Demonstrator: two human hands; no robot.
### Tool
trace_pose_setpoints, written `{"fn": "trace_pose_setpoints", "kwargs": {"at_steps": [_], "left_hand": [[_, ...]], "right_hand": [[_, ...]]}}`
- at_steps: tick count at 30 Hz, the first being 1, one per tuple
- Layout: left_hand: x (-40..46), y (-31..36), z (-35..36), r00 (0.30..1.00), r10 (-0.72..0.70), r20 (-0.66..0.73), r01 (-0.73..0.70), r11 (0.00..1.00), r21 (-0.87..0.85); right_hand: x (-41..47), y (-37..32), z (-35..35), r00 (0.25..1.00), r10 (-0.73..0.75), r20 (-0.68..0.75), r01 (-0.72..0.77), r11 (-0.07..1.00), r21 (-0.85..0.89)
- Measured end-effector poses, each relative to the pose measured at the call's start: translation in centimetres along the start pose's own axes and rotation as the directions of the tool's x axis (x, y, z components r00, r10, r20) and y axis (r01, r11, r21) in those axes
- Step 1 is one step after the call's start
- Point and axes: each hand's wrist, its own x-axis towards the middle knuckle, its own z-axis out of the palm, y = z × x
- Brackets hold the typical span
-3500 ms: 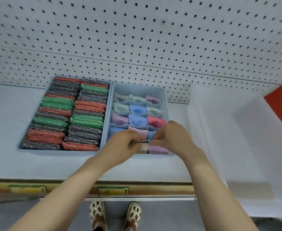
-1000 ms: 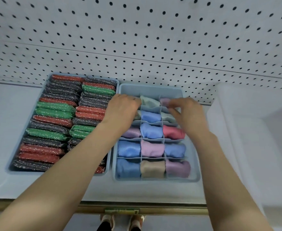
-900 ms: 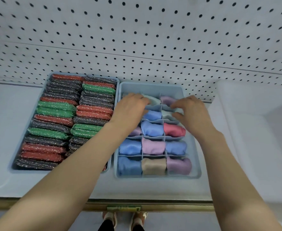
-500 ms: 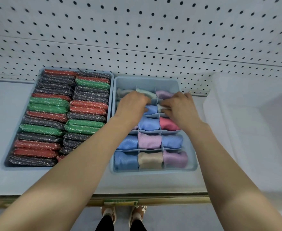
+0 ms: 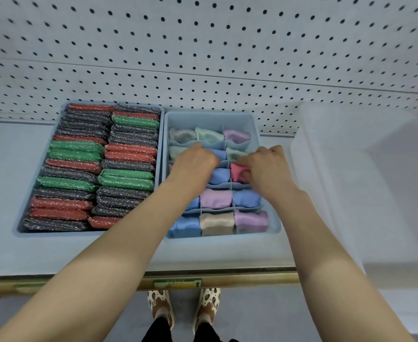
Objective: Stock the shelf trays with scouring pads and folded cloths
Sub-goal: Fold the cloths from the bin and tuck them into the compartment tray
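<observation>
White pegboard [image 5: 203,45] with dark round holes forms the back wall above a pale shelf [image 5: 10,250], whose front edge carries a yellowish rail with a green label [image 5: 177,283]. At the right end of the shelf stands a large translucent bin [image 5: 365,183]; its contents cannot be made out.

Two blue trays stand side by side, touching, at the rear of the shelf. The left tray [image 5: 18,233] holds scouring pads [image 5: 74,149] in red, green and dark grey, packed on edge in two columns that fill it from front to back. The divided tray [image 5: 274,228] to its right has three columns of small compartments, each holding one folded cloth; the front row contains a blue, a beige cloth [image 5: 216,222] and a lilac one.

Both forearms reach in from the near edge over the divided tray. The left hand [image 5: 194,164] is over the left and middle columns in the middle rows, its fingers curled down toward a blue cloth [image 5: 219,176]; whether they grasp anything cannot be determined. The right hand [image 5: 267,169] is over the right column, with thumb and fingers pinching the pink cloth [image 5: 237,171] in its compartment.

Below the shelf edge, two feet in patterned perforated clogs [image 5: 159,304] stand on a grey floor
</observation>
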Motion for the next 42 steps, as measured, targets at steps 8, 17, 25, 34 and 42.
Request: {"fn": "trace_pose_setpoints", "kwargs": {"at_steps": [8,17,25,34,42], "left_hand": [[-2.0,-2.4,0.1,0.976,-0.107,-0.192,0.048,0.956,-0.288],[-3.5,-3.3,0.1,0.997,-0.044,-0.069,0.055,0.985,0.163],[-3.4,-2.9,0.0,0.989,-0.057,-0.136,0.076,0.987,0.139],[-3.0,-2.9,0.1,0.993,-0.041,-0.111,0.070,0.962,0.262],[-2.9,-2.8,0.6,0.995,-0.052,-0.088,0.075,0.957,0.279]], "right_hand": [[-0.9,-1.1,-0.5,0.983,0.025,-0.180,0.011,0.981,0.195],[1.4,-3.4,-0.6,0.967,-0.255,0.020,0.250,0.958,0.138],[0.8,-4.5,-0.9,0.972,-0.236,-0.001,0.233,0.960,0.155],[1.0,-5.1,-1.2,0.973,-0.216,0.084,0.190,0.951,0.242],[1.0,-6.2,-0.9,0.987,-0.157,0.016,0.151,0.971,0.185]]}}
